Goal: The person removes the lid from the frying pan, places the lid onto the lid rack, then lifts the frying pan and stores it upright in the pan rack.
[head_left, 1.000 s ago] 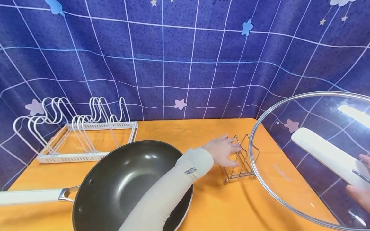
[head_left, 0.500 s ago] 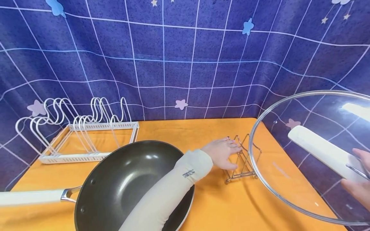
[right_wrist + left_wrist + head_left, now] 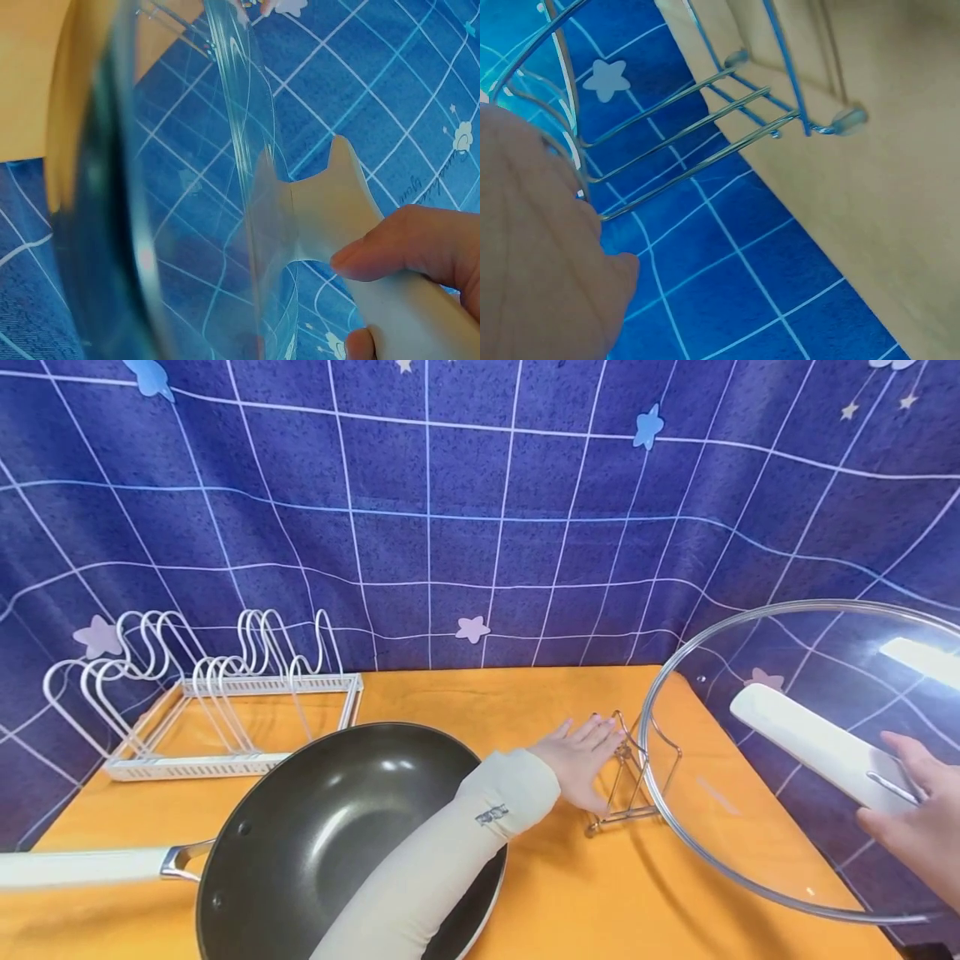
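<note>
Two hands (image 3: 576,764) (image 3: 918,818), one pan (image 3: 322,827), one lid (image 3: 802,731), two racks (image 3: 198,767) (image 3: 630,814)

Right of centre, the bare left hand (image 3: 576,767) has spread its fingers; at right, the bare right hand (image 3: 918,814) and silver-rimmed, round, clear glass lid (image 3: 765,797) have shifted slightly leftward.

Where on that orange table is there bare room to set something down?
Behind the pan, between the white rack and the wire rack; also right of the pan, in front of the wire rack. It's crowded at left, with the white rack and pan, and around the wire rack, where the head view shows the left hand and glass lid.
</note>
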Action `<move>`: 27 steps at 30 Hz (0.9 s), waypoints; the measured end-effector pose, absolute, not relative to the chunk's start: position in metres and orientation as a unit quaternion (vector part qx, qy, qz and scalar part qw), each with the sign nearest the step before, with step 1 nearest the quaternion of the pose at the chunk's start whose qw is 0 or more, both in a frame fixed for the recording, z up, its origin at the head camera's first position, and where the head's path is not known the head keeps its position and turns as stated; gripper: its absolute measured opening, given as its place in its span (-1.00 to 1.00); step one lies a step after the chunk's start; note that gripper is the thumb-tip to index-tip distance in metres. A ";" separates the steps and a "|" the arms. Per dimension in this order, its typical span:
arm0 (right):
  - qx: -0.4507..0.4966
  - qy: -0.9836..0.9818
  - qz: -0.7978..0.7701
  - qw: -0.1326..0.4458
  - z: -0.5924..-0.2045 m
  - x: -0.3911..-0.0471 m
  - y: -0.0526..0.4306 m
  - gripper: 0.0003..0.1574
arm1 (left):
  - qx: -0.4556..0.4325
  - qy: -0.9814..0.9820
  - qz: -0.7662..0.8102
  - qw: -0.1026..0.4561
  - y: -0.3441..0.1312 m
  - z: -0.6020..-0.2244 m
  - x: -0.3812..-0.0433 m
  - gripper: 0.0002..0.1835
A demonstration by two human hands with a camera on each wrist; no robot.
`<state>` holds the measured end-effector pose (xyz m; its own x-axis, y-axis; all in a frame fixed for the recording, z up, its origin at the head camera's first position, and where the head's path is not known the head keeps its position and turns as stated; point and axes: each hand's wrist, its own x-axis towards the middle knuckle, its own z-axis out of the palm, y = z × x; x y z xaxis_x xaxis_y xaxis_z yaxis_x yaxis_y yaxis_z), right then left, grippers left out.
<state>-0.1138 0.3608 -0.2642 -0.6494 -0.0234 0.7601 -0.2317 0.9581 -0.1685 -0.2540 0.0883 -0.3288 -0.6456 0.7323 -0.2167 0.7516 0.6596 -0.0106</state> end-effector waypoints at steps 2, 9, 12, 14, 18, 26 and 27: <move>0.068 -0.901 0.107 0.414 -0.262 -0.114 0.358 0.05 | 0.407 0.907 -0.049 0.096 0.088 -0.331 -0.253 0.11; 0.064 -0.899 0.098 0.422 -0.261 -0.115 0.357 0.05 | 0.419 0.902 -0.050 0.091 0.088 -0.338 -0.254 0.15; 0.060 -0.901 0.097 0.419 -0.261 -0.114 0.358 0.05 | 0.425 0.899 -0.043 0.095 0.088 -0.337 -0.256 0.15; 0.059 -0.901 0.102 0.417 -0.261 -0.115 0.358 0.04 | 0.427 0.898 -0.034 0.102 0.088 -0.336 -0.257 0.15; 0.065 -0.903 0.104 0.413 -0.260 -0.119 0.356 -0.01 | 0.430 0.897 -0.031 0.101 0.087 -0.334 -0.259 0.13; 0.077 -0.909 0.051 0.407 -0.260 -0.127 0.348 -0.08 | 0.437 0.893 -0.034 0.107 0.087 -0.331 -0.260 0.09; 0.074 -0.912 0.042 0.401 -0.260 -0.127 0.348 -0.07 | 0.439 0.891 -0.033 0.109 0.087 -0.330 -0.260 0.08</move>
<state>-0.1273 0.3478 -0.2604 -0.6672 -0.1016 0.7379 -0.1697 0.9853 -0.0178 -0.2597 0.0867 -0.3304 -0.5914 0.7750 -0.2226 0.7894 0.6128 0.0362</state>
